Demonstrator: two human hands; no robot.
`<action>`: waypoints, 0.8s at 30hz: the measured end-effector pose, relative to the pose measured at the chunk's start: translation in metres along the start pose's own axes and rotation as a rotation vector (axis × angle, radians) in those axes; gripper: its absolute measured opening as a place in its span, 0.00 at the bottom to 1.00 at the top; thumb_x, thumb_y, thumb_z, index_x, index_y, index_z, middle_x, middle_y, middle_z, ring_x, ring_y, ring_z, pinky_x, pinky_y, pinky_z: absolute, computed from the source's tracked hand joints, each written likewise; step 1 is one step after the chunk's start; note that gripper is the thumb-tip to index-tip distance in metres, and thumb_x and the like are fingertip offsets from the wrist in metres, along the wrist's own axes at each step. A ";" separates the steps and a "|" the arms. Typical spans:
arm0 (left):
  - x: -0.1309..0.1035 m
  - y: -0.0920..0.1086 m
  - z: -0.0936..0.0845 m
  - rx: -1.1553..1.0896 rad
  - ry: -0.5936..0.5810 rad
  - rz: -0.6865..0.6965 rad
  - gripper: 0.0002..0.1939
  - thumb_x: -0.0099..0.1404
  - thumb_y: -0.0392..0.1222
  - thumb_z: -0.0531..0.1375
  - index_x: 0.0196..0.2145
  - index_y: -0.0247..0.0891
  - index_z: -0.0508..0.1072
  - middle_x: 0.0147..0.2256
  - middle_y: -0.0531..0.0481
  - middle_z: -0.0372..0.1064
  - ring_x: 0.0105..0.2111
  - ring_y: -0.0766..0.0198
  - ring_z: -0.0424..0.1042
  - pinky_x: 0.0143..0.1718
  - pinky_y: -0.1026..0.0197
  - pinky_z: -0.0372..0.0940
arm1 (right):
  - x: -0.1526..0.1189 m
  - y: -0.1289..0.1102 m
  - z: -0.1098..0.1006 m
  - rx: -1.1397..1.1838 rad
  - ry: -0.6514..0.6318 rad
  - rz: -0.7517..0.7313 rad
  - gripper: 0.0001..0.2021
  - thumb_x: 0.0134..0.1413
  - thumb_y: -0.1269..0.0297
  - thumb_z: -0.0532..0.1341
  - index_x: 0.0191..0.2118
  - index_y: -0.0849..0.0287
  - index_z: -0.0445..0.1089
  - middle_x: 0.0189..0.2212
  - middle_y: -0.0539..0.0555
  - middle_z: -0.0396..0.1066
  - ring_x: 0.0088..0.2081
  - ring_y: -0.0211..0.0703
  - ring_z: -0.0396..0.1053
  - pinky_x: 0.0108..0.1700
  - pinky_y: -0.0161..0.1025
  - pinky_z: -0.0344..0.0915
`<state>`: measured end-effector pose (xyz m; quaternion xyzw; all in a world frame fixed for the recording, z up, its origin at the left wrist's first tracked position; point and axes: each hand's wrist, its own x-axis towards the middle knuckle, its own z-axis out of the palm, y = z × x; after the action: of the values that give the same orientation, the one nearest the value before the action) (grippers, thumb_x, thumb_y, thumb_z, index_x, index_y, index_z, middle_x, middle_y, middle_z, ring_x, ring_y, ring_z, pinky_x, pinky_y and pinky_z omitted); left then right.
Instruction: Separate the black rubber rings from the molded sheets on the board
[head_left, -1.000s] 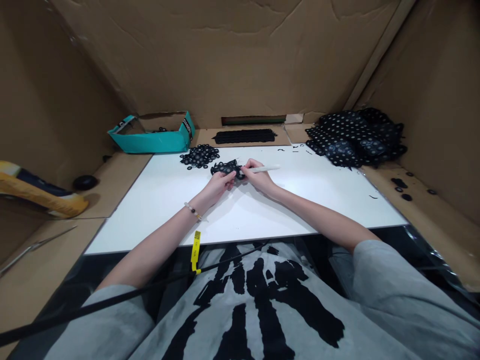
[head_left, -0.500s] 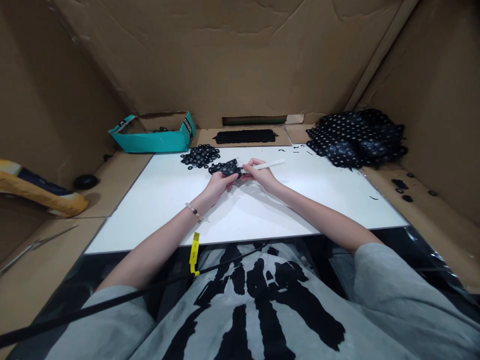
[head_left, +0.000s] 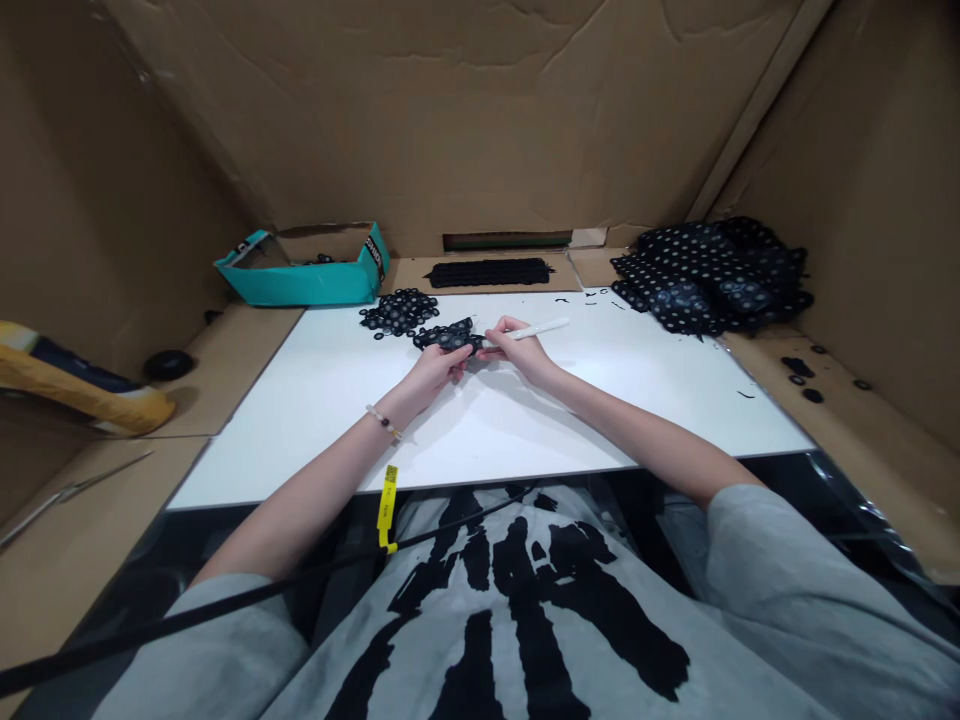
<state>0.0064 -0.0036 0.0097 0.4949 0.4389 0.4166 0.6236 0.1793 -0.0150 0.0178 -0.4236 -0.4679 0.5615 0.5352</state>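
My left hand (head_left: 436,369) pinches a small black piece with round light dots (head_left: 446,336) just above the white board (head_left: 465,440). My right hand (head_left: 517,345) is closed around a white pen-shaped tool (head_left: 551,326), its rear end sticking out to the right. The tool's tip points left at the edge of the black piece, but fingers partly cover it, so I cannot tell whether they touch. Close by on the left lies a heap of small black rings (head_left: 401,311).
A teal box (head_left: 307,290) with black bits inside stands back left. Black strips (head_left: 491,272) lie at the back, and dotted black sheets (head_left: 712,270) are piled back right. Scissors (head_left: 71,492) and a yellow roll-shaped object (head_left: 82,385) are at left. Cardboard walls surround the board.
The black piece and my left hand have shifted very slightly left. My right hand keeps the white tool at nearly the same spot.
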 end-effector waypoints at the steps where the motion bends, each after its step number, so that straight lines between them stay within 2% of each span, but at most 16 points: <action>1: -0.001 0.001 0.000 -0.008 -0.003 -0.001 0.13 0.53 0.42 0.72 0.25 0.33 0.73 0.21 0.51 0.66 0.20 0.70 0.61 0.22 0.64 0.54 | -0.001 0.002 0.000 -0.017 0.001 -0.019 0.18 0.46 0.54 0.69 0.26 0.54 0.57 0.21 0.44 0.66 0.27 0.39 0.74 0.39 0.40 0.74; 9: -0.007 0.006 0.004 -0.037 -0.028 -0.008 0.11 0.51 0.39 0.72 0.25 0.34 0.73 0.22 0.53 0.65 0.21 0.71 0.59 0.22 0.66 0.53 | -0.005 0.015 0.001 -0.272 -0.018 -0.194 0.14 0.54 0.53 0.62 0.29 0.54 0.59 0.24 0.46 0.68 0.30 0.41 0.73 0.34 0.37 0.68; 12: -0.007 0.007 0.005 -0.042 -0.040 -0.012 0.11 0.50 0.39 0.72 0.25 0.34 0.73 0.23 0.53 0.66 0.21 0.71 0.59 0.22 0.66 0.52 | -0.001 0.018 -0.001 -0.339 -0.006 -0.226 0.13 0.54 0.54 0.61 0.28 0.54 0.59 0.23 0.46 0.68 0.30 0.41 0.71 0.35 0.37 0.67; 15: -0.007 0.008 0.005 -0.052 -0.045 -0.023 0.12 0.51 0.41 0.73 0.27 0.33 0.74 0.24 0.51 0.68 0.23 0.70 0.62 0.23 0.66 0.55 | 0.008 0.016 -0.006 -0.326 -0.002 -0.210 0.11 0.51 0.56 0.61 0.26 0.55 0.61 0.22 0.46 0.67 0.31 0.41 0.69 0.36 0.37 0.65; 18: -0.006 0.008 0.004 -0.062 -0.001 -0.020 0.14 0.52 0.44 0.73 0.30 0.33 0.75 0.26 0.48 0.71 0.26 0.67 0.68 0.24 0.66 0.59 | 0.023 0.005 -0.021 -0.225 0.012 -0.208 0.06 0.45 0.61 0.63 0.29 0.55 0.65 0.29 0.48 0.72 0.34 0.41 0.70 0.39 0.37 0.66; 20: -0.006 0.009 0.003 -0.041 0.053 0.013 0.16 0.51 0.46 0.74 0.31 0.33 0.75 0.27 0.47 0.72 0.25 0.67 0.67 0.24 0.66 0.60 | 0.032 -0.005 -0.037 -0.247 0.079 -0.203 0.09 0.43 0.65 0.61 0.35 0.55 0.67 0.34 0.51 0.74 0.36 0.43 0.71 0.40 0.39 0.67; 22: -0.006 0.009 0.002 -0.015 0.098 0.048 0.18 0.50 0.48 0.75 0.30 0.33 0.75 0.27 0.47 0.73 0.24 0.69 0.65 0.24 0.66 0.61 | 0.040 -0.012 -0.057 -0.451 0.175 -0.154 0.11 0.45 0.66 0.61 0.38 0.55 0.68 0.36 0.54 0.75 0.37 0.47 0.71 0.41 0.43 0.67; 24: -0.006 0.009 0.001 -0.012 0.123 0.077 0.20 0.49 0.49 0.75 0.30 0.33 0.75 0.27 0.48 0.73 0.24 0.70 0.65 0.26 0.66 0.62 | 0.045 -0.015 -0.074 -0.753 0.232 -0.069 0.13 0.44 0.66 0.65 0.39 0.57 0.69 0.39 0.60 0.75 0.42 0.53 0.71 0.46 0.48 0.67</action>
<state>0.0051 -0.0080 0.0199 0.4810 0.4545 0.4727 0.5819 0.2514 0.0347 0.0188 -0.6349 -0.5915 0.2805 0.4104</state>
